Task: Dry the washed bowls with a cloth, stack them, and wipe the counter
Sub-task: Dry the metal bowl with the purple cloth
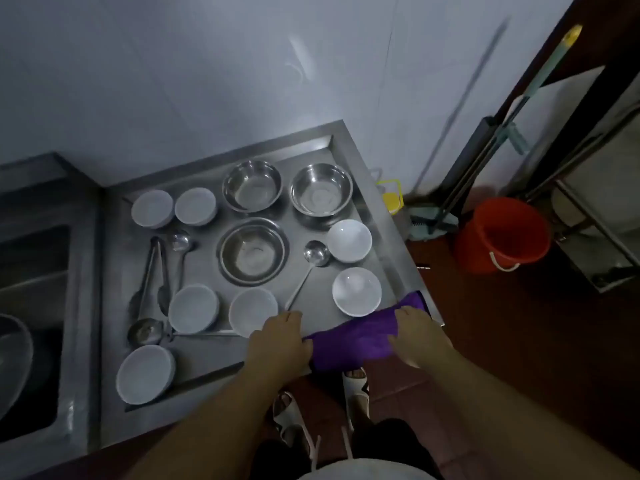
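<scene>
A purple cloth lies over the front right edge of the steel counter. My left hand grips its left end and my right hand holds its right part. Several white bowls stand on the counter: two upright ones at the right, and overturned ones at the back left, in the front middle and at the front left. Three steel bowls sit towards the back and centre.
Ladles and tongs lie among the bowls. A sink adjoins the counter on the left. On the floor to the right stand a red bucket and a mop. A white wall rises behind.
</scene>
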### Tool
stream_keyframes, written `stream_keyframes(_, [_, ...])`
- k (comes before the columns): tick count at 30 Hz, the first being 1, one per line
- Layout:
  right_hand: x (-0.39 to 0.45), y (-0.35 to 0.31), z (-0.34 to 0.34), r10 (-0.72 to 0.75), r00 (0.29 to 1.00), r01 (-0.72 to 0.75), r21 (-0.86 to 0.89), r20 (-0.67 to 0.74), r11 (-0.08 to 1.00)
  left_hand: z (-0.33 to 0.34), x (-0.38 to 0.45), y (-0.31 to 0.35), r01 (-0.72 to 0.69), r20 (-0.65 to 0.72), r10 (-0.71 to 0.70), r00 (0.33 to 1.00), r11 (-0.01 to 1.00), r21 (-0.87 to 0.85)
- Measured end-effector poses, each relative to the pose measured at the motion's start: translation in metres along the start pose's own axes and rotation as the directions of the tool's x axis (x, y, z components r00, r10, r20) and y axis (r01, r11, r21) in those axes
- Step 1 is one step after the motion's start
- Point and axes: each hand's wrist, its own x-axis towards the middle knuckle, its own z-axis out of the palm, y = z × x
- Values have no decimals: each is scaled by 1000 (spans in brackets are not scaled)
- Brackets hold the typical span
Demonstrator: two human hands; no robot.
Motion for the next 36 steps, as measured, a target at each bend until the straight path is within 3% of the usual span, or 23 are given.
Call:
stream_keyframes(8, [27, 17, 40, -194, 979, 200, -109, 65, 974, 30, 3, 10, 91, 105, -85, 991, 994, -54])
stream_keyframes(13, [35, 23, 47, -247, 967, 231, -201, -59, 952, 34, 3, 12, 122, 131, -114, 985, 991, -51])
stream_keyframes(18, [24, 18, 46, -320, 948, 301, -316, -7, 900, 24, 2, 16, 154, 128, -147, 981, 987, -47])
stream_keyframes(21, [14, 17, 32, -382, 924, 380, -160, 18, 911, 17, 1, 16, 176, 120, -166, 979, 982, -76])
stream_keyframes(24, [2, 9, -1, -370, 924, 326, 314, 92, 892, 5, 1, 17, 191, 109, -179, 978, 975, -117])
stream_keyframes(27, [-9, -2, -31, -278, 948, 90, 707, 155, 702, -10, 3, 18, 200, 84, -191, 978, 972, -123])
stream_keyframes(29, [-14, -8, -47, -201, 953, -123, 895, 227, 429, -21, 7, 17, 212, 61, -204, 977, 963, -169])
stream_keyframes(32, [-18, -11, -70, -195, 935, -310, 950, 297, -39, -36, 12, 14, 226, 23, -226, 974, 951, -211])
stream_keyframes(36, [-16, -17, -98, -218, 943, -311, 897, 250, -316, -48, 14, 7, 229, -9, -238, 971, 943, -242])
